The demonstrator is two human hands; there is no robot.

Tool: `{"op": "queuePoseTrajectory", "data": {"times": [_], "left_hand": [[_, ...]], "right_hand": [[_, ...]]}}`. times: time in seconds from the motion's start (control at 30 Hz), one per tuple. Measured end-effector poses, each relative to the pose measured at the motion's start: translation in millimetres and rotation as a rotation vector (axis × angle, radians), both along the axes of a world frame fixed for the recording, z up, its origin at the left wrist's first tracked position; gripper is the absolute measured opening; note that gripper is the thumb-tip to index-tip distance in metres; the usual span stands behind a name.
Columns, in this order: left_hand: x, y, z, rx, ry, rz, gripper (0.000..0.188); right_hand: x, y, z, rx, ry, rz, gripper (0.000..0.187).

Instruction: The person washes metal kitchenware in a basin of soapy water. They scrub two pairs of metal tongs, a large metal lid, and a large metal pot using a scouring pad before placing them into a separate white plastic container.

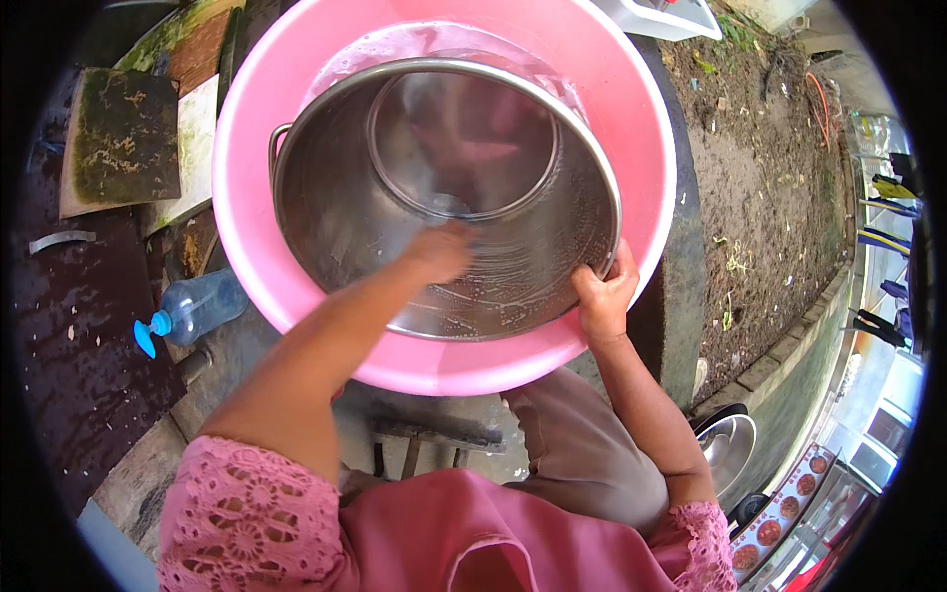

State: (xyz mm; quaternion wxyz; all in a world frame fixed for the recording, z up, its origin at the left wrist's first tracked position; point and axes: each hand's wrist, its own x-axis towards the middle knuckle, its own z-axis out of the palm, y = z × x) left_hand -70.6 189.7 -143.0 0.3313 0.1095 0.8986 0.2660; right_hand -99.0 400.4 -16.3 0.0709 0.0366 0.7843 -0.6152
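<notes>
A large steel pot [330,212] lies tilted in a wide pink basin [639,128], its mouth facing me. Soapy streaks and small bubbles coat its lower right inner wall. My left hand [442,254] reaches inside, against or close to that wall. Motion smears its fingers, so I cannot make out whether it holds anything. At the pot's right edge my right hand [605,294] is closed around the rim, thumb on the inner side. Foamy water [395,44] shows in the basin beyond the pot. One loop handle [277,146] sticks out at the pot's left.
A clear bottle with a blue pump [202,308] lies left of the basin. Mossy boards [123,138] are stacked at the far left. A white tub [666,18] stands at the top right, near bare soil [760,187]. Steel bowls [728,449] lean at the lower right.
</notes>
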Motion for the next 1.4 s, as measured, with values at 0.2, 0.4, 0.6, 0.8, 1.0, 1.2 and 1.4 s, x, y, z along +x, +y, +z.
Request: {"op": "queuePoseTrajectory", "data": {"times": [0.2, 0.4, 0.6, 0.8, 1.0, 1.2, 1.4], "left_hand": [[-40, 84, 5, 0.657, 0.001, 0.701, 0.042], [-17, 23, -15, -0.074, 0.355, 0.072, 0.045], [-5, 66, 1, 0.210, 0.223, 0.334, 0.045], [51, 24, 26, 0.231, 0.254, 0.102, 0.051], [46, 4, 19, -0.041, 0.218, -0.097, 0.051], [21, 62, 28, 0.507, 0.200, 0.296, 0.050], [6, 30, 16, 0.045, -0.011, 0.080, 0.045]], "right_hand": [[-3, -10, 2, 0.004, 0.032, 0.035, 0.042], [-1, -2, 9, 0.099, 0.109, 0.053, 0.044], [3, -4, -2, 0.161, 0.093, 0.052, 0.043], [1, -3, 6, 0.065, 0.083, 0.026, 0.043], [1, -14, 16, 0.109, 0.096, 0.084, 0.042], [5, -1, 9, 0.094, 0.146, 0.044, 0.043], [3, -4, 13, 0.070, 0.123, 0.060, 0.043]]}}
